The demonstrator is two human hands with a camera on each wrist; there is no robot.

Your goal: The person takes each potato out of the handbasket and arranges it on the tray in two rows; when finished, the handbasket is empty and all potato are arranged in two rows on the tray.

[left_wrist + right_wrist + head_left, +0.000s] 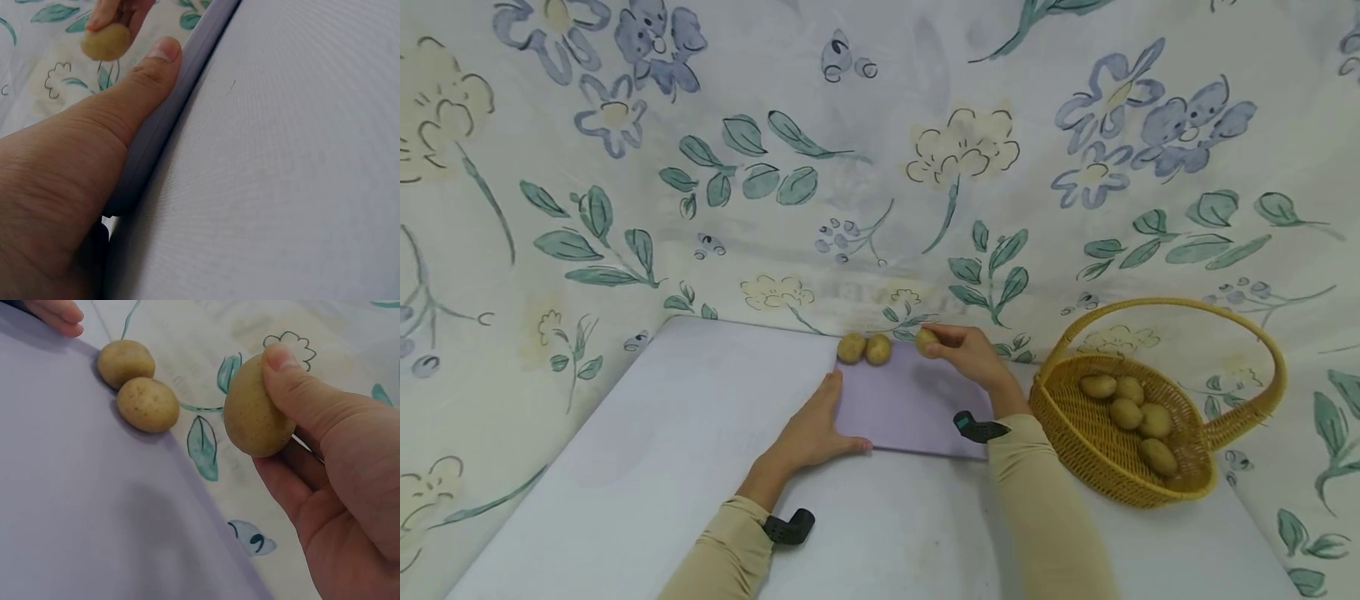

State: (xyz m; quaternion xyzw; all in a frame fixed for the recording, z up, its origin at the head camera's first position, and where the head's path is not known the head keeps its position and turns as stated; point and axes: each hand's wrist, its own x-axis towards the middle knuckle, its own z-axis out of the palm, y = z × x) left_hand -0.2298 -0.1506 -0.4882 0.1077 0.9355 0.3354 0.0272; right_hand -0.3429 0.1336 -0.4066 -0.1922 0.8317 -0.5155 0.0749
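Observation:
My right hand [973, 358] pinches a potato [256, 409] between thumb and fingers, held above the far side of a purple board [910, 408]. Two more potatoes, one on the left [852, 348] and one beside it [878, 350], lie touching at the board's far left corner. At the board's near left corner is my left hand [816, 429], its thumb stretched along the front edge and its fingers along the left side. In the left wrist view the left thumb [147, 78] rests against the board's edge; the other fingers are hidden there.
A yellow wicker basket [1075, 446] with a tall arched handle stands to the right of the board, holding several potatoes [1126, 413]. The white table [700, 400] extends around the board. Floral cloth [865, 225] hangs behind and at both sides.

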